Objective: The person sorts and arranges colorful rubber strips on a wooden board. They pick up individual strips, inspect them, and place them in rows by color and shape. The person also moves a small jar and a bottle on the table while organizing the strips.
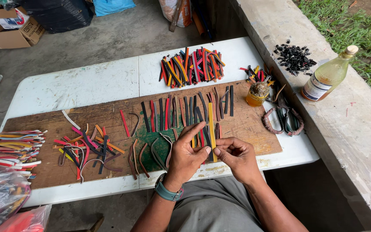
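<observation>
Yellow strip (211,124) sits pinched between your two hands over the wooden board (44,172). Your left hand (186,155) and right hand (237,155) both close fingertips on its near end.

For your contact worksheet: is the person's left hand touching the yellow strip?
Touching. The head view shows the left hand pinching the yellow strip at its near end, beside the right hand.

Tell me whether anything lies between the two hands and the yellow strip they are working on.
Nothing visible does. The left hand and right hand both already pinch the near end of the yellow strip, which lies over the dark strips on the wooden board.
</observation>
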